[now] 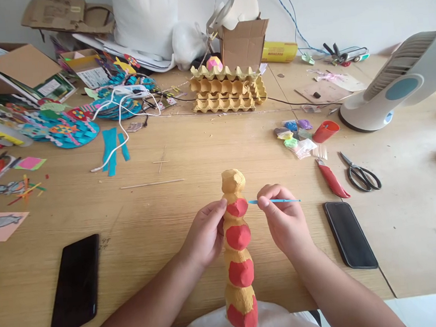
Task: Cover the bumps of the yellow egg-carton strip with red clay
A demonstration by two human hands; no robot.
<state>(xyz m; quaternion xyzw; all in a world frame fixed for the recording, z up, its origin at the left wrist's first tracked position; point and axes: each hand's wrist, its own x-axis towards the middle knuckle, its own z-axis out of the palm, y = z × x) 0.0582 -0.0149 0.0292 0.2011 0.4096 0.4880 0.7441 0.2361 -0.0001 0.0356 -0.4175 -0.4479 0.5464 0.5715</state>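
Note:
A strip cut from an egg carton [238,254] stretches away from my body, its near end over my lap. Red patches, which look like clay, cover parts of several of its bumps, while the farthest bump is bare yellow-brown. My left hand [209,229] grips the strip by its left side near the far end, with the fingertips hidden behind it. Pinched in my right hand [283,216] is a thin blue modelling tool [276,200], its tip pointing left at the right edge of the farthest red patch. Whether the tip touches it I cannot tell.
Two phones [75,283] [350,234] flank my arms. To the right are scissors [360,172], a red-handled brush [333,178], a red cup [326,131], clay packets [294,135] and a white fan [395,86]. Egg cartons [227,88] stand behind; blue strips [110,148] and thin sticks [152,183] lie left.

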